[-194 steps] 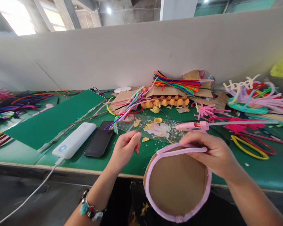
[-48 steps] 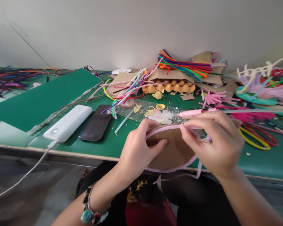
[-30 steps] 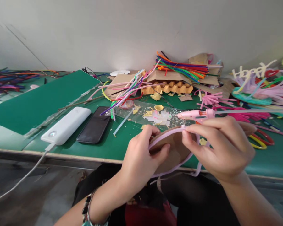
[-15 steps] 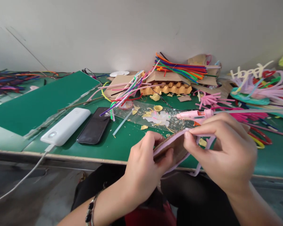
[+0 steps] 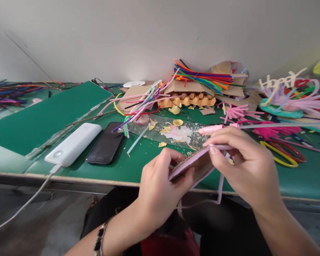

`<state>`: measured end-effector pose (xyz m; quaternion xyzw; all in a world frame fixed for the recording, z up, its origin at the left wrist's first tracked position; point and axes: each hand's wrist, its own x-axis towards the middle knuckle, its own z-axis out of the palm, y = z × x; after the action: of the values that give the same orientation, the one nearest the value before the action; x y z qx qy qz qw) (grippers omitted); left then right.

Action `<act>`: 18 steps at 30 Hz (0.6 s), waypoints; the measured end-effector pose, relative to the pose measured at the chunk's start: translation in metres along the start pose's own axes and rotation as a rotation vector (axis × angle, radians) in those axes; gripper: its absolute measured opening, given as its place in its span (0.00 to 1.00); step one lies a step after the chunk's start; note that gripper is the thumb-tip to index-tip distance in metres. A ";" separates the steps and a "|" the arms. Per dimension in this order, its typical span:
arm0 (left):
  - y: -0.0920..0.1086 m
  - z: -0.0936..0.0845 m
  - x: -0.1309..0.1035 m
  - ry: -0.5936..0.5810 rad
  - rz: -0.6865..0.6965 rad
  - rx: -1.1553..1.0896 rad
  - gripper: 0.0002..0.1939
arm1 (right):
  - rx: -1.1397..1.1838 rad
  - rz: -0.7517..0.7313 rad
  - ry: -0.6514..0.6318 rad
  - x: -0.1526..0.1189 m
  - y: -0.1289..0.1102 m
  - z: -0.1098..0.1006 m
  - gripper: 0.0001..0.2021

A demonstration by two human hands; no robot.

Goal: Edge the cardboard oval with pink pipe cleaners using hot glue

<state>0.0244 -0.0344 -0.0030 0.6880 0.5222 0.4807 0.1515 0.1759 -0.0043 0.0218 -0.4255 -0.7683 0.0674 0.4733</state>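
My left hand grips a brown cardboard piece, its thumb on the inner face and its fingers behind. Along the cardboard's edge runs a pale lilac pipe cleaner. At the far corner my right hand pinches that pipe cleaner between thumb and fingers against the edge. A loose length of it bends down below the right hand, over my lap. Just beyond my right fingers lies a pink glue gun, its nozzle over a clear plastic sheet with a whitish glue patch.
A white power bank with a cable and a black phone lie left on the green table. Behind are an egg carton and a bundle of coloured pipe cleaners. Pink pipe-cleaner pieces lie to the right.
My right hand has shifted left and slightly inward along the cardboard's edge, uncovering more of the yellow and red loops. The loose pipe-cleaner end now hangs in a different bend.
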 end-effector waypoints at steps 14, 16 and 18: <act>-0.008 -0.018 0.016 -0.275 -0.174 -0.321 0.14 | 0.018 0.085 -0.002 0.002 0.009 0.005 0.06; -0.013 -0.016 0.017 -0.226 -0.160 -0.268 0.14 | 0.029 0.092 -0.027 0.002 0.011 0.005 0.06; -0.017 -0.014 0.018 -0.178 -0.130 -0.202 0.12 | 0.034 0.102 -0.061 0.001 0.011 0.005 0.06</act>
<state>0.0025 -0.0161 0.0009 0.6740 0.4989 0.4570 0.2966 0.1788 0.0051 0.0144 -0.4537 -0.7585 0.1173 0.4528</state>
